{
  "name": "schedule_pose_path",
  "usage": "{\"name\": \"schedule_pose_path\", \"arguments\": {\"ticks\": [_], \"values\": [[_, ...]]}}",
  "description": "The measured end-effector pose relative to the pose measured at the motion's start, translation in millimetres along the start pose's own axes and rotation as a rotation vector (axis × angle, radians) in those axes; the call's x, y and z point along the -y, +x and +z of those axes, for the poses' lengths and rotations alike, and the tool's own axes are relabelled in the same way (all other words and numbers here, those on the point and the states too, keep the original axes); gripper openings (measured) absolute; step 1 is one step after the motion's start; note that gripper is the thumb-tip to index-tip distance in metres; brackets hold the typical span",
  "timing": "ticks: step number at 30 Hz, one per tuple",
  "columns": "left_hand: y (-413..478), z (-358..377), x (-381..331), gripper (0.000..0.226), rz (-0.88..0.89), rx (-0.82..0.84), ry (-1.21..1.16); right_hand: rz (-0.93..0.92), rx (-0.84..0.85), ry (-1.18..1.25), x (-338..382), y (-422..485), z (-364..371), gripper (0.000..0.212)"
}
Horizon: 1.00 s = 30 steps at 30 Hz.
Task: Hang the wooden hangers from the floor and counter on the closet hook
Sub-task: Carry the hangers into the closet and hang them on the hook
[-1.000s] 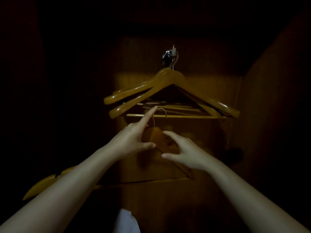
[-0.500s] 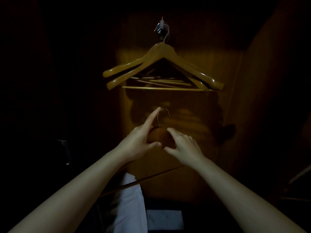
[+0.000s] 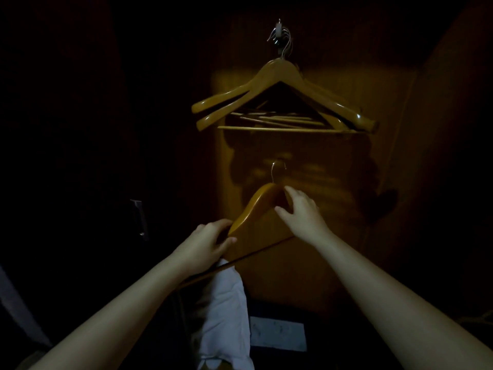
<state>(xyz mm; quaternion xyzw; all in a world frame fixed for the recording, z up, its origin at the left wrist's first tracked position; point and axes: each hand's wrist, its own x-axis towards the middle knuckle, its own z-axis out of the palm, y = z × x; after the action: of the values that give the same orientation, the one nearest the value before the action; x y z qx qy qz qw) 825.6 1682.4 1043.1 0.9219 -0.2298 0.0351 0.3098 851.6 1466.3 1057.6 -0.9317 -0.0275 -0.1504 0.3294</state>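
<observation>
**Held hanger.** You hold the wooden hanger (image 3: pixel 256 206) in both hands, in front of the closet's back panel (image 3: pixel 333 182) and well below the closet hook (image 3: pixel 278 36).

**Grips.**
- Your left hand (image 3: pixel 205 245) is curled round the hanger's left shoulder end, with the thumb on the near face.
- Your right hand (image 3: pixel 301 212) grasps the crown, fingers over the top edge and thumb beneath it.

**Clearance.**
- Just above the right-hand grip the thin wire hook (image 3: pixel 277 169) stands upright. Its curve bends to the right, and bare panel lies all round it.
- An open band of panel separates the wire hook from the cluster overhead.

**Material and shape.**
- The hanger's body is smooth, glossy, honey-coloured wood with rounded edges.
- A slim round bar runs from under your left hand up toward your right wrist.

**Surroundings.**
- Straight above your grip, several hung hangers (image 3: pixel 282 76) of the same lacquered wood fan out from the closet hook. Their wires are bunched on it and their bars cross at slightly different angles.
- The panel shows fine vertical grain, lit in one patch and dark beyond.
- Below your grip hangs a creased white cloth (image 3: pixel 226 303).
- Left of your grip, well apart, a metal handle (image 3: pixel 138 217) sits on a dark surface.
</observation>
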Motion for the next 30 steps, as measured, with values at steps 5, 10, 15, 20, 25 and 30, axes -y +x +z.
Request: {"name": "schedule_pose_path", "arguments": {"ticks": [5,10,15,20,25,30], "values": [[8,31,-2,0.027,-0.067,-0.089,0.268,0.208,0.129,0.418,17,4,21,0.101],[18,56,-19,0.055,-0.051,-0.137,0.403,0.307,-0.119,0.571,16,20,32,0.085],[29,40,-31,0.033,0.030,-0.029,0.250,0.326,-0.177,0.622,13,29,21,0.073],[65,9,-19,0.052,0.017,-0.050,0.144,0.229,-0.082,0.662,14,27,-18,0.061],[98,-27,-18,0.080,0.103,-0.187,0.285,0.116,-0.021,0.690,21,39,-59,0.050],[135,-57,-28,0.087,0.253,-0.316,0.416,0.014,-0.045,0.710,27,57,-93,0.042]]}}
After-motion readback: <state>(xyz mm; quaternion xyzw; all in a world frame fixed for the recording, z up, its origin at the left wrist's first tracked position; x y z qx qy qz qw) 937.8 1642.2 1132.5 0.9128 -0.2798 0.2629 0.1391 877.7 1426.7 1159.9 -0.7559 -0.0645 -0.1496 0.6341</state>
